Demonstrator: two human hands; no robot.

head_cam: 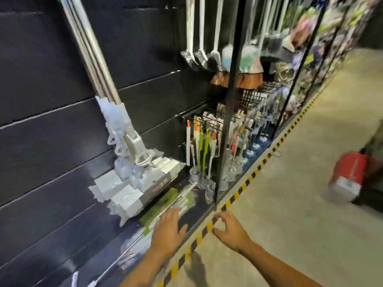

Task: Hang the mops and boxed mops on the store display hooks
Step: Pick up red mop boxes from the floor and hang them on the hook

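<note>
Several sponge mops point(132, 175) with steel handles hang against the dark slat wall point(41, 100), their white heads low near the base shelf. A packaged mop with a green head point(161, 206) lies flat on the base shelf under them. My left hand point(167, 228) hovers open over that package, fingers spread, touching or just above it. My right hand point(230, 228) is open, fingers curled, above the yellow-and-black floor tape point(238, 193) and holds nothing.
Brooms and dusters point(228, 56) hang further right behind a black upright post point(230, 100). Bottle brushes point(203, 146) hang on hooks below them. The concrete aisle floor point(290, 204) is to the right, with a blurred red-and-white object point(348, 177) on it.
</note>
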